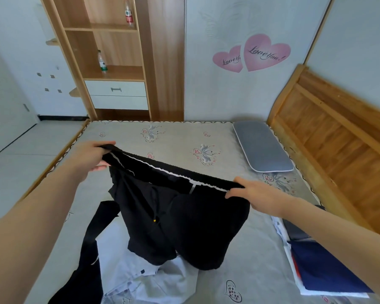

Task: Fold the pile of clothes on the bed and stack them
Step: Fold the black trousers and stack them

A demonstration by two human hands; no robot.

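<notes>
Your left hand (90, 157) and right hand (253, 194) each pinch an end of the black shorts (184, 216) waistband, held above the bed (173, 137). Their hems drape onto the clothes pile (140, 279), cut off by the bottom edge.

Both hands' fingers (233, 195) grip black shorts (184, 216) waistband above bed (250, 270).

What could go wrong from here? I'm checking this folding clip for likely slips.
1. The black shorts hang from the waistband, gripped by the left hand and right hand; their hems touch the unfolded light shirt, so lowering them here may tangle both.
2. The drawstring dangles and could get folded in crooked.
3. The folded stack lies by the bed's near right edge and might slide off.
</notes>
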